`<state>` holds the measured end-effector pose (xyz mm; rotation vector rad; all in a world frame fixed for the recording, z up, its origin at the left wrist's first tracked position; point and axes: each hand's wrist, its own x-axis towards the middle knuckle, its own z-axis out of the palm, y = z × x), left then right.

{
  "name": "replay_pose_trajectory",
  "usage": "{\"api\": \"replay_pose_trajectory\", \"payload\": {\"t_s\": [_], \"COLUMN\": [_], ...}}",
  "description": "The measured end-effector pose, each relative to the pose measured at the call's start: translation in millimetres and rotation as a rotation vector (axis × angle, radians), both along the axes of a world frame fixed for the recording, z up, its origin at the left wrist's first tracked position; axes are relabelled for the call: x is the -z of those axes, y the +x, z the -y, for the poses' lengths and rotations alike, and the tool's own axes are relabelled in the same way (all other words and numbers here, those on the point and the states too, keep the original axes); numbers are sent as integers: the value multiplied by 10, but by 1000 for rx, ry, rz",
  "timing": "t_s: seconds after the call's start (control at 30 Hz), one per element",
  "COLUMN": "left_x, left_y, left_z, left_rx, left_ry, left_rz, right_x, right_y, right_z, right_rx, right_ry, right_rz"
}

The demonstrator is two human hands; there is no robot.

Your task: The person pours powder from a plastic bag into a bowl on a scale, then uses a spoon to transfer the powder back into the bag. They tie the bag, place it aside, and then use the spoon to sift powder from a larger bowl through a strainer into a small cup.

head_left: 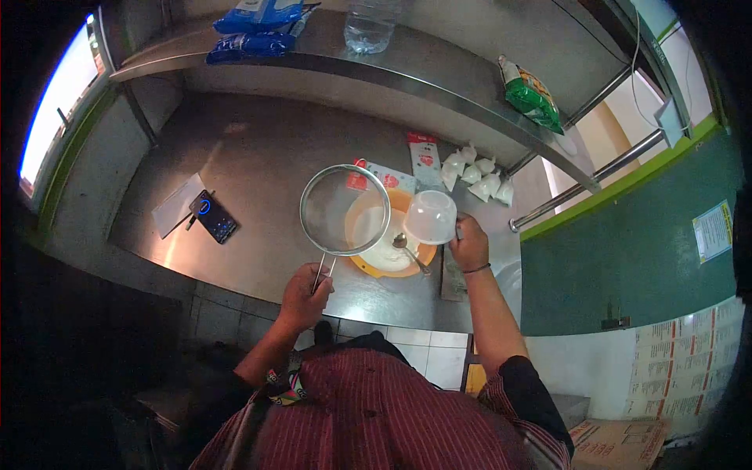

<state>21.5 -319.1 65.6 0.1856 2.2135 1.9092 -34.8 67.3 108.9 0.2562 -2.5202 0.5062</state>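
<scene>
My left hand is closed around the wire handle of a round mesh sieve. The sieve is held over the left part of an orange plastic bowl, covering some of it. White powder lies in the bowl, and a metal spoon rests there with its handle toward the near right rim. My right hand grips a translucent plastic cup by its handle, above the bowl's right side. What the cup contains cannot be made out.
Behind the bowl are red-and-white packets and several tied bags of white contents. A phone lies at left on the metal counter. Overhead, a metal shelf holds blue packs, a clear bottle and a green bag.
</scene>
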Motion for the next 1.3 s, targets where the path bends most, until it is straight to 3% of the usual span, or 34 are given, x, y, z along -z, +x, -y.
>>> {"api": "replay_pose_trajectory", "payload": {"t_s": [0.1,0.23,0.3,0.43,0.63,0.73,0.8,0.83,0.87,0.93,1.0,1.07,1.3], "left_x": [8,45,150,115,-35,7,-34,-33,-21,38,93,40,175], "left_y": [27,27,-6,3,41,-8,15,17,15,-1,-13,-45,-59], "left_z": [26,69,78,88,56,36,24,3,3,8,13,17,-58], "left_rx": [-14,-9,0,13,19,24,0,18,16,29,32,58,75], "left_ry": [37,-59,-58,-152,-62,-77,-71,-70,-36,0,17,-27,57], "left_rz": [32,25,-53,-169,25,-145,-57,-54,-23,8,35,33,48], "right_x": [159,43,61,77,118,13,-114,275,271,264,315,574,761], "right_y": [-77,-34,-76,-46,-23,-5,122,100,210,453,684,859,1069], "right_z": [-156,-101,-122,-71,-46,-71,-134,-514,-592,-710,-859,-1024,-1026], "right_rx": [1,-27,107,53,158,153,434,333,352,467,565,523,642], "right_ry": [154,124,146,132,147,40,-170,-526,-527,-1116,-1118,-1514,-1660], "right_rz": [210,157,381,237,310,228,186,144,143,300,422,505,542]}}
